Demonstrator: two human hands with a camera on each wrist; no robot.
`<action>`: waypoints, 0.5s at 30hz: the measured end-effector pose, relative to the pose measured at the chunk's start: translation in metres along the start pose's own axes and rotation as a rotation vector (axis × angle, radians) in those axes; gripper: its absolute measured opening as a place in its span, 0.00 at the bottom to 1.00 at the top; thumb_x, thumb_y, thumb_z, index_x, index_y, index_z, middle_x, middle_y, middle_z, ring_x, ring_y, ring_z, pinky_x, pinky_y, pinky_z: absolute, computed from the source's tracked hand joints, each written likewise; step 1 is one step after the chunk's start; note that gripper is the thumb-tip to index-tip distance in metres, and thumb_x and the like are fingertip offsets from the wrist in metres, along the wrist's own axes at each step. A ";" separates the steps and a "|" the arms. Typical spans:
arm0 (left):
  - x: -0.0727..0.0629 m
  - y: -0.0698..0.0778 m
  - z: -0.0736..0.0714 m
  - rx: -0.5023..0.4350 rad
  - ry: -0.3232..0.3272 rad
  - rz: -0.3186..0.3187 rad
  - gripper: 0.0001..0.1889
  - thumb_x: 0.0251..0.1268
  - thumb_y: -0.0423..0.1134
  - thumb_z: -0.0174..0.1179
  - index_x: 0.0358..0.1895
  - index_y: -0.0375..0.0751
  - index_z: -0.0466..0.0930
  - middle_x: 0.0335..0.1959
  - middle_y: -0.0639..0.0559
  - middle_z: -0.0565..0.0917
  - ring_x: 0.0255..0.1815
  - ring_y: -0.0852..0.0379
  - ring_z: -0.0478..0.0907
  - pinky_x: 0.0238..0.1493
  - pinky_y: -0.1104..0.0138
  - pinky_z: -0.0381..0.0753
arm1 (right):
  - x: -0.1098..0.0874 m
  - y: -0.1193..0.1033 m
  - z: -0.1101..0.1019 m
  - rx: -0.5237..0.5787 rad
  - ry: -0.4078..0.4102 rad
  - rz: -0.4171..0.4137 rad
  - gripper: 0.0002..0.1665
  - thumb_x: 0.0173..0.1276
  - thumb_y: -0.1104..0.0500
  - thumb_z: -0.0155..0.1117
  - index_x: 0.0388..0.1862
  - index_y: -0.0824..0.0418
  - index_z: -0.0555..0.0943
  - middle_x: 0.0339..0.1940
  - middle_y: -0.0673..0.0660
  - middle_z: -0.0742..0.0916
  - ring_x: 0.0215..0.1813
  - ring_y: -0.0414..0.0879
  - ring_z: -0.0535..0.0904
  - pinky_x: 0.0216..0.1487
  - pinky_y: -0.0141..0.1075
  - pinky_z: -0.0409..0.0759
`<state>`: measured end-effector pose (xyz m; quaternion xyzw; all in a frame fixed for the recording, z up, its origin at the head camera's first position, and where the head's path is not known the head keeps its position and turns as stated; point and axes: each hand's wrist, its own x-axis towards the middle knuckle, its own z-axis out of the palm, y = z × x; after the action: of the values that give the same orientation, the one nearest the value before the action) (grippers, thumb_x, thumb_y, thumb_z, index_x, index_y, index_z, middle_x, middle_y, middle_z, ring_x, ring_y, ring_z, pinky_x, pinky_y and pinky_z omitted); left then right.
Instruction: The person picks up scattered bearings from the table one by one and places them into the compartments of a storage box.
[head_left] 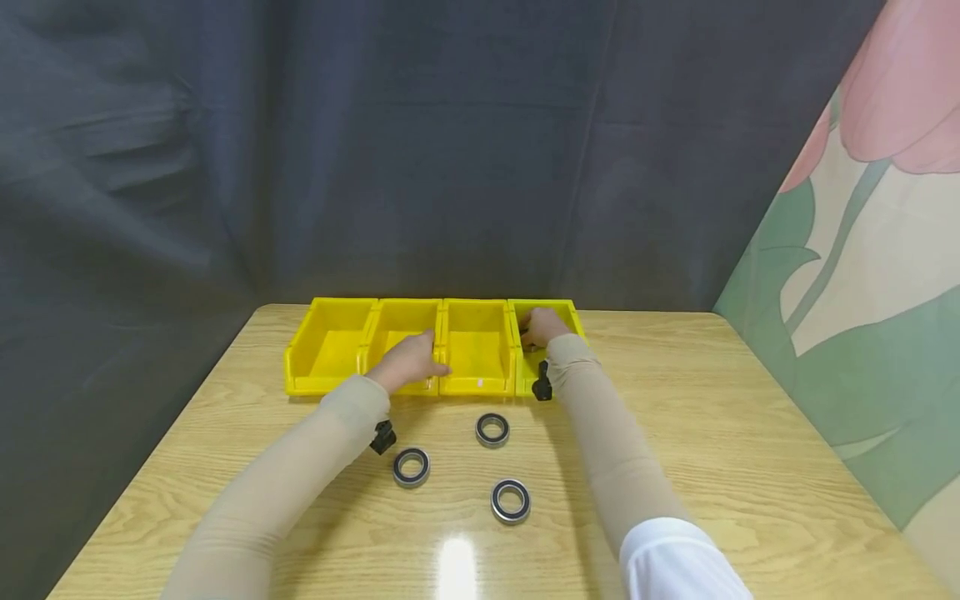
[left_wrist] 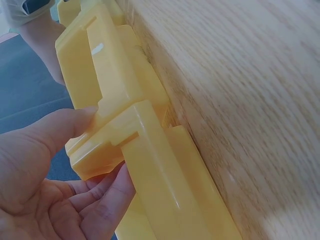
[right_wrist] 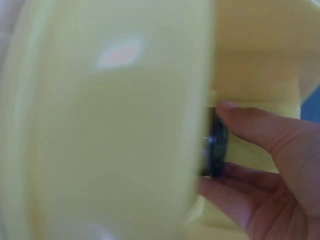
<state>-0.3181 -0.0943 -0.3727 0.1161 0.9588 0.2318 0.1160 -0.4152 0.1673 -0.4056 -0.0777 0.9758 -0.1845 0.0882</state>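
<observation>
In the head view, four yellow bins stand side by side at the back of the table. My left hand is at the joined walls of the second and third bins from the left. The left wrist view shows its thumb on the edge and fingers inside the neighbouring bin, pinching the walls. My right hand reaches into the rightmost bin. There, in the right wrist view, thumb and fingers hold a dark-sided ring bearing on edge, partly hidden behind the bin's front wall.
Three ring bearings lie flat on the wooden table before the bins: one bearing nearest them, another beside the left forearm, a third closest to me. A dark curtain hangs behind.
</observation>
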 end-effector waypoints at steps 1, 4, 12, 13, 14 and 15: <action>0.000 0.000 0.000 0.001 0.000 0.000 0.43 0.62 0.46 0.65 0.74 0.30 0.52 0.69 0.35 0.68 0.68 0.41 0.68 0.68 0.52 0.68 | -0.003 0.000 -0.003 0.006 -0.012 0.000 0.25 0.63 0.59 0.68 0.59 0.65 0.79 0.59 0.63 0.82 0.60 0.56 0.76 0.64 0.45 0.73; 0.000 0.001 -0.001 0.004 0.001 0.001 0.42 0.63 0.46 0.65 0.73 0.30 0.53 0.68 0.35 0.69 0.66 0.41 0.70 0.67 0.52 0.69 | -0.014 -0.004 -0.016 -0.003 -0.040 -0.014 0.26 0.67 0.57 0.64 0.62 0.65 0.76 0.64 0.65 0.78 0.64 0.58 0.73 0.66 0.47 0.70; -0.002 0.004 -0.002 0.006 -0.001 0.000 0.41 0.62 0.46 0.65 0.72 0.30 0.55 0.65 0.35 0.72 0.64 0.42 0.72 0.66 0.53 0.70 | -0.048 -0.017 -0.054 0.021 0.011 -0.088 0.26 0.70 0.56 0.59 0.65 0.64 0.74 0.66 0.67 0.75 0.67 0.62 0.69 0.67 0.53 0.69; -0.003 0.004 -0.003 0.007 -0.004 0.000 0.42 0.63 0.46 0.65 0.73 0.30 0.54 0.67 0.34 0.71 0.65 0.41 0.71 0.66 0.52 0.69 | -0.053 -0.019 -0.058 0.025 0.026 -0.098 0.26 0.71 0.56 0.59 0.65 0.63 0.74 0.66 0.67 0.76 0.67 0.62 0.70 0.67 0.53 0.68; -0.004 0.004 -0.003 0.009 -0.007 0.000 0.43 0.63 0.46 0.65 0.73 0.29 0.53 0.68 0.34 0.69 0.66 0.41 0.70 0.67 0.52 0.69 | -0.058 -0.021 -0.061 0.031 0.035 -0.108 0.26 0.71 0.56 0.59 0.65 0.63 0.73 0.66 0.66 0.76 0.67 0.61 0.70 0.67 0.53 0.68; -0.005 0.005 -0.004 0.007 -0.009 -0.002 0.43 0.63 0.46 0.64 0.73 0.29 0.52 0.69 0.33 0.68 0.67 0.40 0.69 0.68 0.52 0.68 | -0.064 -0.024 -0.064 0.034 0.047 -0.121 0.26 0.71 0.56 0.59 0.66 0.62 0.73 0.65 0.66 0.76 0.67 0.61 0.70 0.67 0.54 0.69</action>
<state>-0.3140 -0.0932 -0.3663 0.1165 0.9592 0.2278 0.1201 -0.3634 0.1793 -0.3293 -0.1308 0.9678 -0.2080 0.0552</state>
